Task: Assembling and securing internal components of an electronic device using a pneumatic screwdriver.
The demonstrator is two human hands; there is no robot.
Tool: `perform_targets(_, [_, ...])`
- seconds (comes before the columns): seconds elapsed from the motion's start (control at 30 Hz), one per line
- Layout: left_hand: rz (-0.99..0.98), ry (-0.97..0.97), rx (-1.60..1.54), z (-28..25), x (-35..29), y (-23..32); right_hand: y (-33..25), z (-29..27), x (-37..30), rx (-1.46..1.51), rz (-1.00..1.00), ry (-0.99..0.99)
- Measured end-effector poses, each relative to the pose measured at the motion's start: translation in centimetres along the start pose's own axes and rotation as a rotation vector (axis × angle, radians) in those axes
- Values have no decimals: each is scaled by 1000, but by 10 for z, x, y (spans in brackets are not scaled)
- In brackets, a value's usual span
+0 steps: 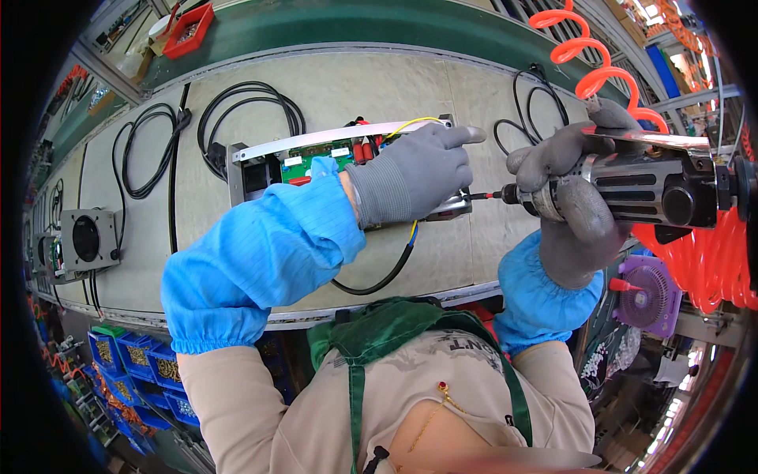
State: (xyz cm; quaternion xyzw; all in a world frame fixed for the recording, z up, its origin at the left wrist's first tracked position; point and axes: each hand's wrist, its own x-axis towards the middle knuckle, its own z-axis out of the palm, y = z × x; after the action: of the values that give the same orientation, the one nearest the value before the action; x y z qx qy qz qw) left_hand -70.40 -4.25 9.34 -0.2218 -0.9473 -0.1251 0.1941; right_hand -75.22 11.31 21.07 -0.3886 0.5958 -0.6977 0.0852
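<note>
Nearest is the beige shirt (237, 395). On the bench (403, 79), an open metal box (332, 137) lies lengthwise left to right. The left hand (414, 175) covers its right half; whether it grips is hidden. Right of the box, the right hand (583, 209) is wrapped around a power driver (643, 186), bit (485, 195) pointing left at the box's end. Black cables (215, 152) lie farther left.

single head-worn fisheye view, facing down, close above workbench (450, 257)
</note>
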Motion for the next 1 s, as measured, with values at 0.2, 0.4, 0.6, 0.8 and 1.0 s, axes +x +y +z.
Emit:
perform_targets(0.2, [-5, 67, 9, 4, -1, -2, 5, -3, 14, -26, 1, -220])
perform_targets(0.4, [0, 65, 25, 4, 1, -3, 17, -6, 3, 139, -2, -140])
perform_targets(0.6, [-25, -60, -92, -14, 7, -6, 16, -23, -16, 177, -216, -95])
perform_targets(0.8, [-207, -482, -178, -29, 44, -15, 14, -21, -32, 128, -229, 78])
perform_targets(1.0, [1, -202, -34, -8, 26, -21, 13, -19, -30, 100, -318, -105])
